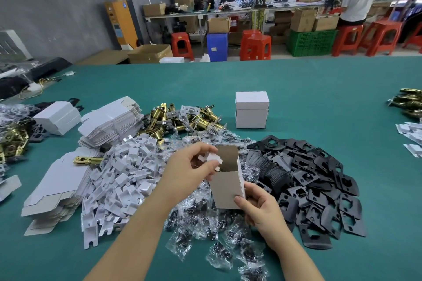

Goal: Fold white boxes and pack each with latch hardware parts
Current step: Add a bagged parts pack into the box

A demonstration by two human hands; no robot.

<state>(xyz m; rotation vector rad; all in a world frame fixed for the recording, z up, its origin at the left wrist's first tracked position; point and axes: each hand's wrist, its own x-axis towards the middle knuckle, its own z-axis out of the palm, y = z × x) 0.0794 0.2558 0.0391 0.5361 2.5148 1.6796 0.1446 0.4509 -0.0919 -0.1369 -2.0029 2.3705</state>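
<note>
I see my right hand [260, 209] gripping the lower corner of an open white box [227, 186], held up over the bagged screws [205, 219] on the green desk [319, 89]. My left hand [194, 166] pinches a small white card insert [211, 159] at the box's mouth. Two closed boxes [251, 109] sit stacked beyond the brass latches [182, 118].

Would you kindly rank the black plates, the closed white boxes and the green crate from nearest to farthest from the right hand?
From the right hand:
1. Black plates, just to its right.
2. Closed white boxes, stacked beyond on the table.
3. Green crate, on the floor past the table.
</note>
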